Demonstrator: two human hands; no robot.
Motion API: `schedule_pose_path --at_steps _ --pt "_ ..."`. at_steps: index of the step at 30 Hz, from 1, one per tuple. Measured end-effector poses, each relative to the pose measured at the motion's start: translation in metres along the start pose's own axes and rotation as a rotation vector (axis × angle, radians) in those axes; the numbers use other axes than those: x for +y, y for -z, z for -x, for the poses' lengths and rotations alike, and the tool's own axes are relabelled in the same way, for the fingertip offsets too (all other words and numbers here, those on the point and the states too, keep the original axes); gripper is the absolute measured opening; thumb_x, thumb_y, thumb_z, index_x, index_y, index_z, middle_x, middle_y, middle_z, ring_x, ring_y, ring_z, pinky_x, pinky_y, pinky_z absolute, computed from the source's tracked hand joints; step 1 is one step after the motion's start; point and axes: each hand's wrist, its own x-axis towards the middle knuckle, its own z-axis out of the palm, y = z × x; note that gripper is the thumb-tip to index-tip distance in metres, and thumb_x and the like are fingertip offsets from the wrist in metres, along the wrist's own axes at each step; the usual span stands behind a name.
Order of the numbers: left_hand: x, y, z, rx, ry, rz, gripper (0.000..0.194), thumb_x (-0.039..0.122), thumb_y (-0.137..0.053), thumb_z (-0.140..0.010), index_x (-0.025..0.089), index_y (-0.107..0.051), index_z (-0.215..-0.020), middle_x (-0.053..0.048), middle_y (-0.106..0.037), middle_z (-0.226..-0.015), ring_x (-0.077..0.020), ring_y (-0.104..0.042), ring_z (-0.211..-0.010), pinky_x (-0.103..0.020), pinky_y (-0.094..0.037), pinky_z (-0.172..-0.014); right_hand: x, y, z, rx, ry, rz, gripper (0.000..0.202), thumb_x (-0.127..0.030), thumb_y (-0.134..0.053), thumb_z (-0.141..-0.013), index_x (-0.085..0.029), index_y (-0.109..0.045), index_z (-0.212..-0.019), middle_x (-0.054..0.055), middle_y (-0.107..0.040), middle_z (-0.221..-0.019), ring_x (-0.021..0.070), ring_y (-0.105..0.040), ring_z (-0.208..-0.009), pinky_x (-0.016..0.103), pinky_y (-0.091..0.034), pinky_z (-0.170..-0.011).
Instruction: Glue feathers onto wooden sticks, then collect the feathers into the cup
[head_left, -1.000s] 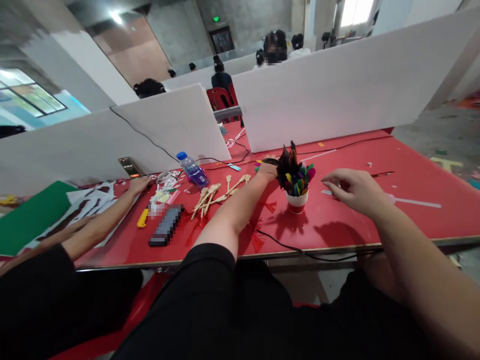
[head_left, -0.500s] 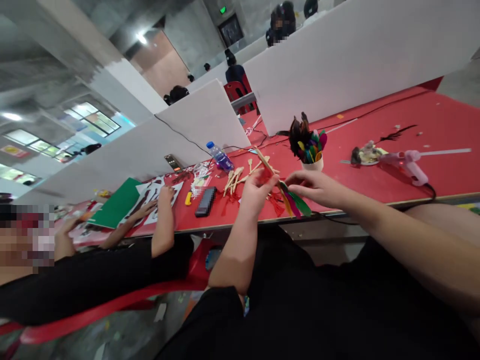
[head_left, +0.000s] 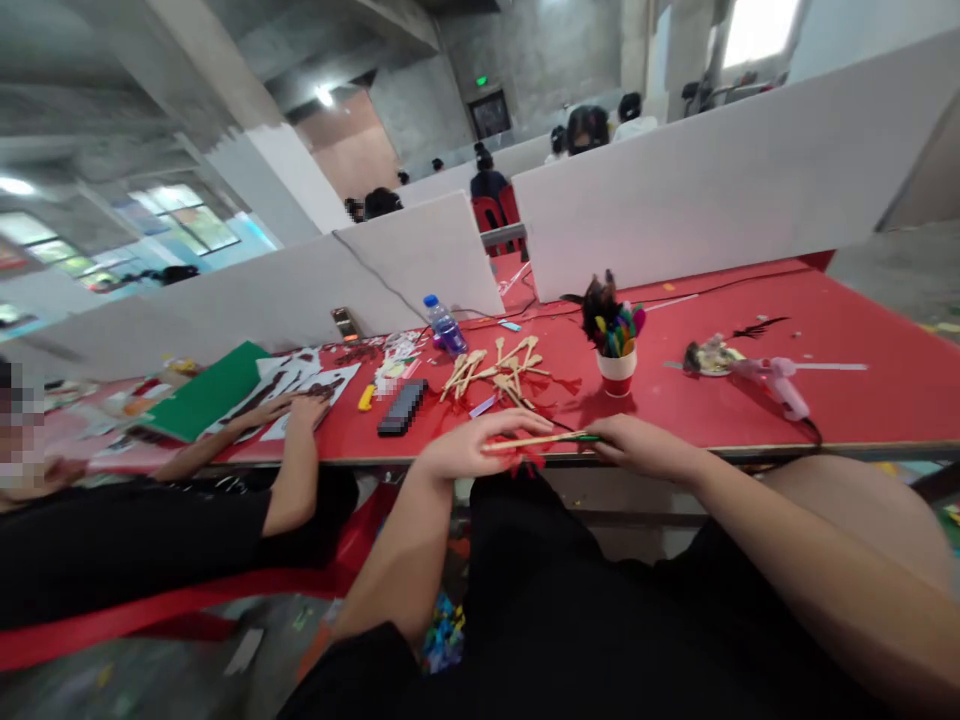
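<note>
In front of me, a thin wooden stick lies almost level at the table's front edge. My left hand is closed on its left part, fingers stretched along it. My right hand pinches the other end, where a green feather shows edge-on; the fingertips partly hide it. A red tassel hangs below the stick. Beyond my left hand lies a pile of pale wooden sticks with red threads. A white-and-red cup behind my hands holds dark and coloured feathers.
On the red table, a pink glue gun lies right with its cable over the edge. A bottle, a dark blurred-out device and a yellow cutter are left. A co-worker's hands rest on papers. White partitions stand behind.
My view has levelled and shifted. Both hands have come down toward the table edge, and the stick has turned from slanted to nearly level. Its spread coloured feathers now show edge-on.
</note>
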Motion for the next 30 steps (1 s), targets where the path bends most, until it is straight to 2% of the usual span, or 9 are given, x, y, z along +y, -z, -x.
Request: schedule_pose_path --at_steps 3,5,9,12,15,18,23,27,30 --pt "0.011 0.021 0.023 -0.320 0.164 0.150 0.079 0.064 -0.092 -0.084 0.021 -0.077 -0.149 -0.020 -0.073 -0.154 -0.0382 -0.073 -0.140 -0.040 -0.062 -0.108 0.012 -0.009 -0.001 0.004 -0.012 0.342 0.030 -0.018 -0.053 -0.107 -0.019 -0.081 -0.117 0.015 -0.085 -0.117 0.0291 -0.080 -0.106 0.035 -0.053 -0.086" --pt "0.004 0.007 0.029 -0.375 0.264 0.163 0.083 0.061 -0.096 -0.081 0.023 -0.075 -0.152 -0.016 -0.073 -0.155 -0.0377 -0.069 -0.146 -0.039 -0.060 -0.110 0.021 -0.020 -0.010 -0.063 -0.011 0.496 0.030 -0.015 -0.052 -0.106 -0.019 -0.081 -0.112 0.015 -0.085 -0.109 0.0299 -0.082 -0.098 0.035 -0.052 -0.077" --pt "-0.037 -0.073 0.032 -0.165 0.497 -0.220 0.039 0.053 -0.077 -0.098 0.020 -0.083 -0.118 -0.012 -0.084 -0.113 -0.0314 -0.079 -0.106 -0.037 -0.058 -0.093 0.023 -0.040 -0.024 -0.159 0.034 0.695 0.032 -0.009 -0.055 -0.105 -0.019 -0.082 -0.117 0.014 -0.083 -0.102 0.0277 -0.082 -0.089 0.033 -0.050 -0.071" --pt "-0.060 -0.128 0.044 -0.028 0.598 -0.259 0.039 0.047 -0.051 -0.112 0.021 -0.080 -0.109 -0.010 -0.080 -0.103 -0.0279 -0.074 -0.099 -0.035 -0.053 -0.089 0.013 -0.052 -0.022 -0.187 0.068 0.785 0.028 -0.009 -0.062 -0.104 -0.019 -0.083 -0.119 0.015 -0.083 -0.110 0.0290 -0.081 -0.101 0.036 -0.054 -0.081" --pt "-0.071 -0.157 0.060 0.064 0.610 -0.116 0.038 0.045 -0.044 -0.114 0.022 -0.073 -0.108 -0.006 -0.074 -0.101 -0.0232 -0.067 -0.095 -0.031 -0.047 -0.085 0.002 -0.062 -0.014 -0.184 0.138 0.806 0.019 -0.020 -0.073 -0.103 -0.019 -0.083 -0.120 0.016 -0.081 -0.123 0.0330 -0.077 -0.118 0.041 -0.055 -0.095" --pt "-0.078 -0.178 0.068 0.114 0.663 0.118 0.032 0.044 -0.048 -0.112 0.021 -0.066 -0.098 -0.002 -0.064 -0.089 -0.0185 -0.057 -0.083 -0.029 -0.042 -0.079 -0.004 -0.072 -0.005 -0.228 0.183 0.788 0.018 -0.025 -0.075 -0.104 -0.016 -0.084 -0.117 0.016 -0.081 -0.122 0.0332 -0.074 -0.121 0.043 -0.052 -0.104" --pt "-0.077 -0.197 0.066 0.137 0.820 0.643 0.047 0.065 -0.065 -0.099 0.020 -0.057 -0.087 0.007 -0.042 -0.069 -0.0108 -0.033 -0.062 -0.025 -0.025 -0.062 -0.001 -0.076 0.008 -0.377 0.088 0.710 0.019 -0.022 -0.068 -0.108 -0.014 -0.084 -0.116 0.014 -0.085 -0.112 0.0314 -0.079 -0.111 0.040 -0.051 -0.096" --pt "-0.057 -0.191 0.066 0.117 0.759 0.856 0.063 0.079 -0.079 -0.081 0.020 -0.058 -0.091 0.013 -0.030 -0.061 -0.0077 -0.016 -0.056 -0.027 -0.011 -0.059 -0.008 -0.062 0.021 -0.377 0.043 0.710 0.019 -0.023 -0.070 -0.108 -0.012 -0.085 -0.114 0.016 -0.086 -0.110 0.0298 -0.083 -0.102 0.035 -0.050 -0.086" --pt "-0.037 -0.190 0.068 0.095 0.672 0.887 0.067 0.084 -0.078 -0.081 0.020 -0.061 -0.090 0.013 -0.031 -0.056 -0.0081 -0.016 -0.054 -0.028 -0.011 -0.058 -0.029 -0.045 0.032 -0.407 0.034 0.743 0.020 -0.027 -0.070 -0.109 -0.014 -0.086 -0.108 0.015 -0.086 -0.101 0.0276 -0.082 -0.090 0.033 -0.048 -0.078"
